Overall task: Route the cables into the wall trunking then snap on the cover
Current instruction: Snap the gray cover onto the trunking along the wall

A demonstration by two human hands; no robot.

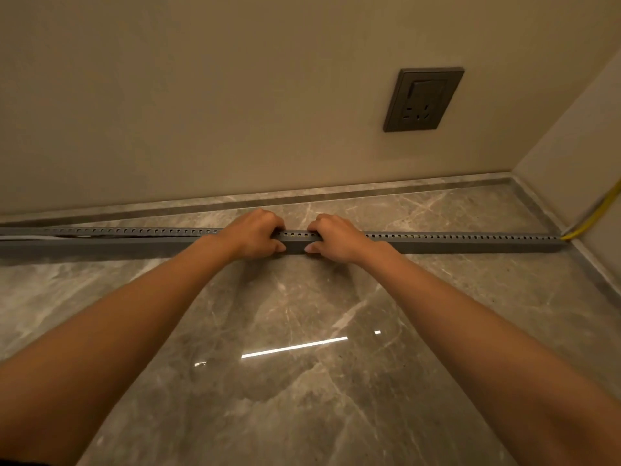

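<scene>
2 hands: left hand (250, 235) and right hand (337, 237) side by side, fingers curled, gripping the grey trunking (470, 242)
Trunking: lying on the shiny floor (302, 381); near the wall (201, 112)
Cable: yellow cable (594, 216) at its right end
Wall: 1 dark socket (424, 99)

Two bare hands are seen, a left hand (250, 235) and a right hand (337, 237), and two bare forearms are counted with them. One grey slotted trunking (453, 242) is laid along the far edge of the floor (302, 381); its slots are too many and too small to be counted. One yellow cable (594, 216) is seen at the right end, and one pale cable (37, 235) is made out at the left end, though whether more lie inside cannot be told. One dark wall socket (424, 99) is counted on the far wall. Two walls are seen, met at one corner on the right.
</scene>
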